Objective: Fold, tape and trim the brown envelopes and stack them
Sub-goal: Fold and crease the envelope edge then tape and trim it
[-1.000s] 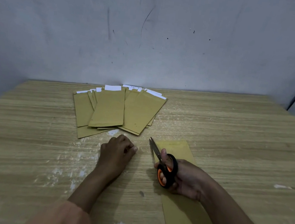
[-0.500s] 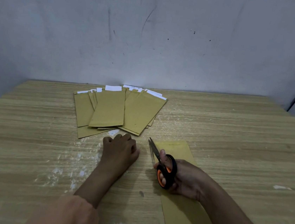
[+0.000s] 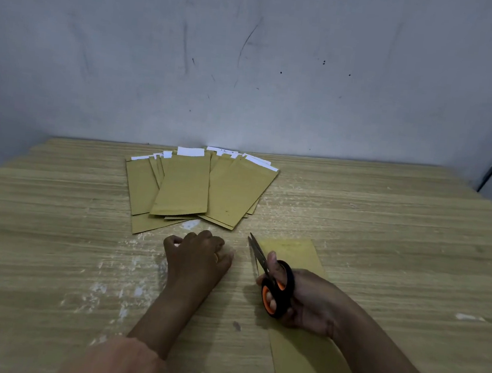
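Several brown envelopes (image 3: 198, 187) with white strips at their far ends lie fanned out at the back of the wooden table (image 3: 386, 233). One long brown envelope (image 3: 304, 364) lies flat under my right arm, pointing away from me. My right hand (image 3: 302, 300) grips black and orange scissors (image 3: 271, 278), blades nearly together and pointing away over the envelope's left edge. My left hand (image 3: 196, 257) rests on the table left of the scissors with its fingers curled under; whether it holds anything is hidden.
A grey marked wall (image 3: 252, 64) rises right behind the table. White smears and flecks (image 3: 137, 266) cover the wood around my left hand. A small white scrap (image 3: 469, 317) lies at the right.
My left hand has slid a little to the left and curled tighter. The scissors and my right hand have barely moved.
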A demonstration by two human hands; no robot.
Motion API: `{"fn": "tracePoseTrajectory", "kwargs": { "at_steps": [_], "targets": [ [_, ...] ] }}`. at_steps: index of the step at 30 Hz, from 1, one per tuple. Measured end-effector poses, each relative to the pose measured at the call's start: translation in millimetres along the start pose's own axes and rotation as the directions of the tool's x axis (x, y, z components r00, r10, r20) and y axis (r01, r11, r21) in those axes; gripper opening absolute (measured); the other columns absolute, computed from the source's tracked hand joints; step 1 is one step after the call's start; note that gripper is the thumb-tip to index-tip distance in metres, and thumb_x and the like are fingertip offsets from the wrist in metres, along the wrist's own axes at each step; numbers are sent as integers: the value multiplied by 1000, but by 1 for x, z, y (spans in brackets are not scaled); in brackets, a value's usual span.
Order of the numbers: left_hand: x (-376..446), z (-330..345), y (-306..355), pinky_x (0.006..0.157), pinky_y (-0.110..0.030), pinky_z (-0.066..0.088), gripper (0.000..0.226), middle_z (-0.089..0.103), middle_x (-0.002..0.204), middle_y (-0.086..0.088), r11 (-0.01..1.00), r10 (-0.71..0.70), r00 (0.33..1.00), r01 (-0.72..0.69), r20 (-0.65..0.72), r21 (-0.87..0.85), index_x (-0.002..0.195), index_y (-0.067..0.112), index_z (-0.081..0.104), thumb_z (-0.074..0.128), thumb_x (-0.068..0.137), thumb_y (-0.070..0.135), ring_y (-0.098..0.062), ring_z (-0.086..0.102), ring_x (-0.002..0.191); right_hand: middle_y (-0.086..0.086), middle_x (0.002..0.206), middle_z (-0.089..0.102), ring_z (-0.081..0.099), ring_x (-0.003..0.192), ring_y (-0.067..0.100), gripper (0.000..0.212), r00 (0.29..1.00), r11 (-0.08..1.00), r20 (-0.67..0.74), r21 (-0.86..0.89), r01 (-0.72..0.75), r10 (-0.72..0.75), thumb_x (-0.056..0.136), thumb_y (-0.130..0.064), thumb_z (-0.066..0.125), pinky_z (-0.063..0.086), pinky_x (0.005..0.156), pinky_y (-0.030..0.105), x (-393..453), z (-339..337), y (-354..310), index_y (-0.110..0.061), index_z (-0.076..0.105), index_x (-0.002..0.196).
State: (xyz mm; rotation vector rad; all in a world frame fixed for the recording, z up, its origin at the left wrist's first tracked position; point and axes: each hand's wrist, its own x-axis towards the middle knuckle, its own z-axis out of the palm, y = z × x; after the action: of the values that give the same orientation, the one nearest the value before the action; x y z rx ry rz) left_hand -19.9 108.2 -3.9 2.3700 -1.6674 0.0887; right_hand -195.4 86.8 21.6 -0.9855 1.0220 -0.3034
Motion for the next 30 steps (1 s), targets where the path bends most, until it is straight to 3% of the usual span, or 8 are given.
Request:
{"fn": "tracePoseTrajectory", "kwargs": {
  "at_steps": [4,8,11,18,22,26,30],
  "targets": [
    [0,-2,1,95,-35,23,34,60,110,12,998,-16,1000,16,8,-53,104,32,67,43,91,52,-9,50,108,0,61,53,51,49,8,60,1000,1000,21,16,-16,16,62,-64,58,32,39,14,0,-1,-1,-11,56,91],
    [7,-9,2,92,-34,23,31,64,105,9,967,-49,999,49,7,-249,92,29,69,40,93,39,-12,54,101,-1,61,52,51,51,8,65,998,999,53,16,-37,36,59,-69,53,32,41,15,-2,-2,-3,-12,54,91],
    [15,-14,3,87,-31,22,27,62,111,9,935,-41,999,45,18,-352,97,29,69,42,95,31,-14,51,109,-1,61,52,51,51,9,67,995,998,85,28,-55,52,58,-72,51,32,42,15,-3,-5,-4,-13,55,88],
    [33,-15,21,94,-37,23,34,50,126,6,956,143,966,-78,216,-284,109,38,65,35,97,28,-17,38,123,1,65,47,52,52,11,71,990,996,120,45,-73,67,48,-76,55,29,46,16,-4,-9,-5,-14,58,81],
    [38,-10,29,99,-41,22,37,42,131,-1,981,155,919,-102,362,-162,119,35,59,28,99,31,-22,32,124,1,65,45,51,51,10,71,989,997,131,25,-76,72,49,-76,53,30,46,16,-5,-8,-7,-14,57,82],
    [42,-9,30,98,-42,23,37,40,133,-3,989,138,919,-110,370,-97,119,29,58,26,100,31,-24,30,125,1,63,47,52,50,9,68,986,996,142,-16,-90,92,53,-74,52,30,43,14,-10,-9,-10,-14,57,84],
    [41,-7,29,94,-38,23,34,43,130,2,986,121,947,-81,296,-144,118,37,60,32,98,35,-22,32,124,-1,60,58,52,50,9,66,1000,965,-6,-262,2,-4,57,-62,61,32,42,16,-23,-27,-20,-8,62,93]
  ]
}}
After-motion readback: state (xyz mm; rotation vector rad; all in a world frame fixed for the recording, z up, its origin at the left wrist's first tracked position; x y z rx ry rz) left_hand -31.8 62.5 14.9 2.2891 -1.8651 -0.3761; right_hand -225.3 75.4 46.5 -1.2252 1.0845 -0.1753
